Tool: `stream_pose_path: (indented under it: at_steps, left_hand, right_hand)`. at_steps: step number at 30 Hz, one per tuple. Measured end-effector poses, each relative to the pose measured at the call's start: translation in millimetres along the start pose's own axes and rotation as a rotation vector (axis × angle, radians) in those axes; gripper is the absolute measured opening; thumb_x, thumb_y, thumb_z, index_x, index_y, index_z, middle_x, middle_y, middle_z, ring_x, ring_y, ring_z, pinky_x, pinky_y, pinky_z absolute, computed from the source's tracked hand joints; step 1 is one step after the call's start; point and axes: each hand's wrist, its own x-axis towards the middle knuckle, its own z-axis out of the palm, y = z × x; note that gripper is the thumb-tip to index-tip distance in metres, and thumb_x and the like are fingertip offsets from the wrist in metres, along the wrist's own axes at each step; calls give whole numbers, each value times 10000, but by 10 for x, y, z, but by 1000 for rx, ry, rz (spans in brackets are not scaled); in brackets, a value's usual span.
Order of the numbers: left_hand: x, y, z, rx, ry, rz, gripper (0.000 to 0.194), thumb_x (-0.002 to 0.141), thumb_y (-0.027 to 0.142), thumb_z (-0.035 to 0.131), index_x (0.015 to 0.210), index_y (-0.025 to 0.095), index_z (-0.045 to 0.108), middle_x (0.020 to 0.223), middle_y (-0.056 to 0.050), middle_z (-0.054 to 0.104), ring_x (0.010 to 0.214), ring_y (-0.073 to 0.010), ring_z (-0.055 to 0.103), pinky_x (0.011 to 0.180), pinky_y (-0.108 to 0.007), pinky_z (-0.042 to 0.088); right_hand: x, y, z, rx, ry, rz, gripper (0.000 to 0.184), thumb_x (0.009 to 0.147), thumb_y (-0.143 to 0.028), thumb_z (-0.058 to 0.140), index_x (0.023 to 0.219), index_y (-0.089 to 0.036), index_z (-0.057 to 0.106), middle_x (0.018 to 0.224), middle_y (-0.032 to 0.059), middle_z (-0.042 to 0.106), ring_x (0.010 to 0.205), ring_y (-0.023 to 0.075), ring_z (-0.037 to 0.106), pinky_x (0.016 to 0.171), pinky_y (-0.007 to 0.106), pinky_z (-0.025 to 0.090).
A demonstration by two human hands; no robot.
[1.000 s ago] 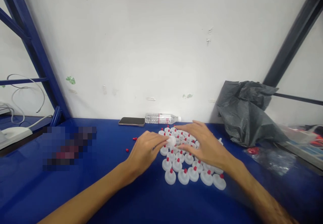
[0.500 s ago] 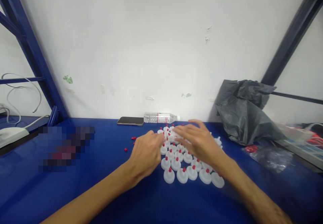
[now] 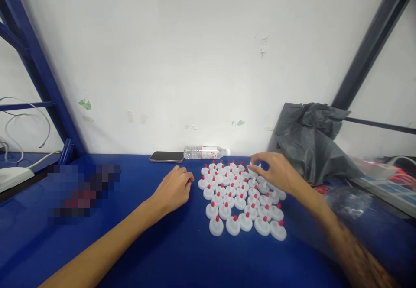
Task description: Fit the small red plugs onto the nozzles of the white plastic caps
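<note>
Several white round nozzle caps (image 3: 240, 202) stand in a cluster on the blue table (image 3: 195, 257), most with a small red tip cover on top. A few at the back right have bare white nozzles. My left hand (image 3: 173, 189) rests on the table left of the cluster, its fingers curled in a pinch on a red tip cover (image 3: 190, 180). Over the back right of the cluster is my right hand (image 3: 276, 171), its thumb and forefinger closed around a bare white nozzle cap (image 3: 253, 172), partly hidden by the fingers.
By the wall lie a phone (image 3: 166, 156) and a clear plastic bottle (image 3: 206, 152) on its side. A dark plastic bag (image 3: 308, 140) stands at the back right, with a clear bag (image 3: 349, 201) before it. A pixelated patch (image 3: 84, 192) covers something on the left.
My hands have moved apart: the left went left to the loose red tip covers, the right moved right to the bare nozzle caps. More of the cluster shows now.
</note>
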Motion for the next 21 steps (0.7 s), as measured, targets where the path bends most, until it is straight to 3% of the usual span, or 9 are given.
stream_pose_path:
  at_steps: [3, 5, 10, 16, 21]
  left_hand:
    - [-13, 2, 40, -9, 15, 8, 250, 973, 150, 519, 1092, 169, 738, 1095, -107, 696, 1064, -291, 611, 953, -438, 523]
    - [-19, 18, 59, -26, 53, 34, 308, 1012, 200, 501, 1244, 170, 701, 1196, -115, 664, 1118, -289, 600, 999, -448, 520]
    - [-34, 71, 129, -7, 81, 199, 428, 1076, 218, 431, 1475, 254, 583, 1377, -110, 612, 1189, -279, 586, 1038, -450, 509]
    - [21, 51, 130, -11, 95, 178, 270, 1074, 228, 506, 1201, 214, 742, 1134, -74, 749, 1076, -274, 658, 965, -438, 522]
    - [27, 69, 30, -172, 251, 121, 178, 1041, 209, 583, 1092, 209, 753, 1090, -51, 806, 1024, -253, 721, 936, -420, 526]
  right_hand:
    - [0, 17, 56, -1, -42, -22, 211, 984, -418, 631, 944, -263, 769, 1051, 45, 830, 991, 274, 761, 920, 441, 549]
    - [0, 34, 89, -23, -61, -38, 194, 975, -383, 644, 945, -265, 795, 1043, 52, 830, 975, 279, 758, 907, 447, 551]
    - [-8, -5, 141, -43, -144, -81, 159, 942, -320, 676, 940, -272, 827, 1020, 53, 833, 970, 279, 752, 920, 449, 553]
    - [-9, -80, 149, -34, -222, -56, 187, 953, -323, 653, 925, -292, 836, 958, 36, 841, 929, 292, 753, 927, 494, 565]
    - [-15, -146, 71, 34, -74, -39, 294, 1030, -467, 570, 1094, -277, 786, 1101, 65, 830, 1041, 313, 753, 989, 555, 555]
